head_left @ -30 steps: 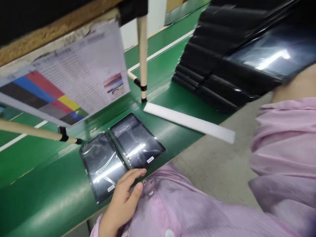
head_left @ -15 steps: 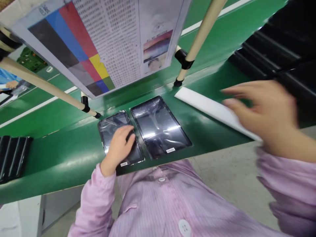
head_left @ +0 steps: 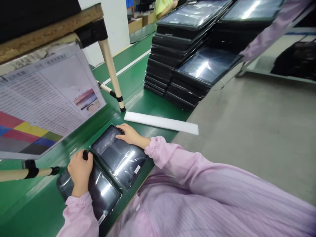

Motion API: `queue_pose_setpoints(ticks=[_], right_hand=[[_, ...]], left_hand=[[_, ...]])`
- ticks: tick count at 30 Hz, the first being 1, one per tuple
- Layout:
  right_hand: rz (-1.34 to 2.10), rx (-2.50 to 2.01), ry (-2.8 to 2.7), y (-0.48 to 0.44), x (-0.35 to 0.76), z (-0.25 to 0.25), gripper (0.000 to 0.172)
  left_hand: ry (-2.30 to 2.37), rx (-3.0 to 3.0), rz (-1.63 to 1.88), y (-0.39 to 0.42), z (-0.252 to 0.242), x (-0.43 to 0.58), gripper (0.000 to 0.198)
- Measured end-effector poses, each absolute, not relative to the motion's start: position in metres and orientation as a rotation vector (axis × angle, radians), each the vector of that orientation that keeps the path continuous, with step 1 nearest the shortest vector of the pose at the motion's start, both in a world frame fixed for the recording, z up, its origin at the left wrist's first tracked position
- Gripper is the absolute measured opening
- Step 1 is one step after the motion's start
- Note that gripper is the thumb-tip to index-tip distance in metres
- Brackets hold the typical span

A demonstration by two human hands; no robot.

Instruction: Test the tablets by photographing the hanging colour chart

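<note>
Two dark tablets in glossy film lie side by side on the green belt [head_left: 148,105] at its near edge. My left hand [head_left: 79,171] rests curled on the top of the left tablet [head_left: 103,192], fingers gripping its far edge. My right hand [head_left: 129,134] lies on the far right corner of the right tablet [head_left: 119,158], fingers bent over its rim. Both sleeves are pink.
A white foam strip [head_left: 161,122] lies on the belt to the right. Behind it stand tall stacks of black trays [head_left: 182,49] holding screens. A colour chart sheet [head_left: 41,105] hangs on beige pole legs [head_left: 111,72] at left. Grey floor lies to the right.
My right hand came down from mid-air at the right onto the right tablet. My left hand slid to the left tablet's far edge. The view swung right, showing the stacks.
</note>
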State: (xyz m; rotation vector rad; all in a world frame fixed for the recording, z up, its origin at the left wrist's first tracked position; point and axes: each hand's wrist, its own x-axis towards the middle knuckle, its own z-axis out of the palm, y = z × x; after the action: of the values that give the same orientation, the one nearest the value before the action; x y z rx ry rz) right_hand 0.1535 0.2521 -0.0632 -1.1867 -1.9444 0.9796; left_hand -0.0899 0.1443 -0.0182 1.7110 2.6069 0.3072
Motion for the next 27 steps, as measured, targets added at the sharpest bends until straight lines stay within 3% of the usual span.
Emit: queue_pose_setpoints(ticks=[7,13,16,19,23,25,27], right_hand=[[1.007,-1.13,-1.918,0.257,0.155,-0.073,0.053],[0.971,-1.142,-1.882,0.253,0.152,-0.076,0.05],[0.813,-1.232,-1.799,0.253,0.179,-0.063,0.05],[0.448,-1.424,-1.621,0.259,0.241,-0.027,0.053],[-0.269,-1.905,-1.281,0.273,0.34,0.026,0.081],[-0.377,-2.12,-1.188,0.282,0.384,0.037,0.108],[-0.256,-2.226,-1.13,0.292,0.427,0.034,0.127]], left_hand=[[2.699,1.687,0.296,0.147,-0.021,-0.084,0.042],[2.588,1.857,0.44,0.119,-0.018,-0.064,0.057],[2.335,2.081,0.669,0.083,-0.018,-0.043,0.05],[2.164,2.21,0.765,0.044,-0.019,-0.036,0.043],[2.149,2.213,0.854,0.015,-0.025,-0.048,0.042],[2.18,2.176,0.921,0.011,-0.028,-0.053,0.041],[2.199,2.13,0.945,0.009,-0.03,-0.051,0.039]])
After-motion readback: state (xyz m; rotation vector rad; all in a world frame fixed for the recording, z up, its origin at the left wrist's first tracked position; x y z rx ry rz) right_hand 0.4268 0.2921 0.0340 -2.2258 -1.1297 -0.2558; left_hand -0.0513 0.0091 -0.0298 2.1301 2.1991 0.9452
